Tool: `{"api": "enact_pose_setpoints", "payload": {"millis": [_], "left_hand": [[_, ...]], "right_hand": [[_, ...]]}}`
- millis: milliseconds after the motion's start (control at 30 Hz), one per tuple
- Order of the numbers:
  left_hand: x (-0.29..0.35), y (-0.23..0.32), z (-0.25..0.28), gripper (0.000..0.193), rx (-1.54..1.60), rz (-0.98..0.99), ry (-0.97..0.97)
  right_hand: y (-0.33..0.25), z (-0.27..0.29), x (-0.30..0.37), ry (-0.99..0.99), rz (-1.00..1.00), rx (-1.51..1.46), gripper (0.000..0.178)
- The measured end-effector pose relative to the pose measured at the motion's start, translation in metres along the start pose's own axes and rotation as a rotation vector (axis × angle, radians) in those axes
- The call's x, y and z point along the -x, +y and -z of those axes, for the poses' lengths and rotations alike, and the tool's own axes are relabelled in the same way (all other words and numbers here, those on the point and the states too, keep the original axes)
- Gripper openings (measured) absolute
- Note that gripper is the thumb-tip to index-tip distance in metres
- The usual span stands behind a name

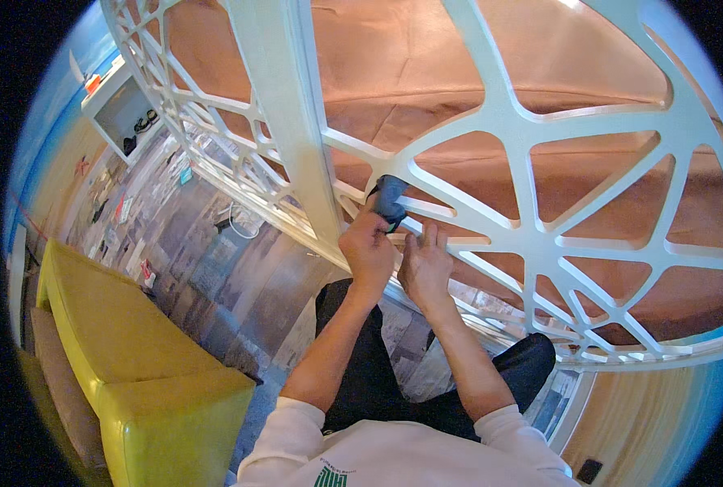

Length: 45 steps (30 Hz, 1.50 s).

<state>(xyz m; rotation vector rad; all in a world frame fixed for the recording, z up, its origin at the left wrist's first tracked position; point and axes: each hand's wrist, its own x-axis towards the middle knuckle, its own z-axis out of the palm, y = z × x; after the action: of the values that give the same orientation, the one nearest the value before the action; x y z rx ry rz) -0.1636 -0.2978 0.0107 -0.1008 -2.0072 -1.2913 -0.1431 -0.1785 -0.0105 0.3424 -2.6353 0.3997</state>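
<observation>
In front of me stands a white lattice panel (532, 211) with web-like cut-outs. My left hand (368, 246) is closed around a crumpled-looking blue-grey and black object (389, 199), possibly a cloth, pressed against a panel bar beside the upright post. The exact kind of this object cannot be made out. Just to the right, my right hand (426, 264) rests its extended fingers on a lower bar of the same panel. Nothing shows in that hand.
A thick white post (284, 105) rises left of my hands, with more lattice beyond it. Brown sheeting (410, 73) hangs behind the panel. At left are a yellow-green sofa (150, 373), a white cabinet (122, 109) and a white cable loop (243, 227) on the patterned floor.
</observation>
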Motion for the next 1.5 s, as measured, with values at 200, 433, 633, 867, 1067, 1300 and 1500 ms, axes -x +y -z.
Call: {"api": "enact_pose_setpoints", "payload": {"millis": [200, 433, 633, 867, 1067, 1300, 1500], "left_hand": [[-0.027, 0.009, 0.004, 0.011, 1.298, 1.037, 0.116], [-0.058, 0.021, -0.017, 0.021, 1.403, 1.202, 0.298], [-0.033, 0.062, -0.021, 0.020, 1.004, 0.942, 0.091], [0.000, 0.068, -0.017, 0.015, 0.304, 0.225, -0.197], [-0.026, 0.007, 0.036, 0.013, 0.155, 0.095, 0.306], [-0.062, -0.013, 0.002, 0.013, 0.278, 0.012, 0.180], [-0.044, -0.041, 0.001, 0.008, -0.075, -0.179, -0.073]], "right_hand": [[0.000, -0.003, 0.000, 0.069, 0.019, -0.019, 0.023], [0.000, -0.006, -0.001, 0.074, 0.022, -0.012, 0.015], [0.006, -0.020, 0.004, 0.071, 0.020, -0.024, 0.029], [0.008, -0.028, 0.007, -0.034, -0.184, -0.344, 0.036], [-0.003, -0.009, 0.001, 0.033, 0.025, -0.007, 0.029], [-0.021, -0.004, -0.008, 0.021, -0.023, -0.108, 0.029], [-0.031, 0.014, -0.012, -0.017, 0.009, -0.016, 0.026]]}}
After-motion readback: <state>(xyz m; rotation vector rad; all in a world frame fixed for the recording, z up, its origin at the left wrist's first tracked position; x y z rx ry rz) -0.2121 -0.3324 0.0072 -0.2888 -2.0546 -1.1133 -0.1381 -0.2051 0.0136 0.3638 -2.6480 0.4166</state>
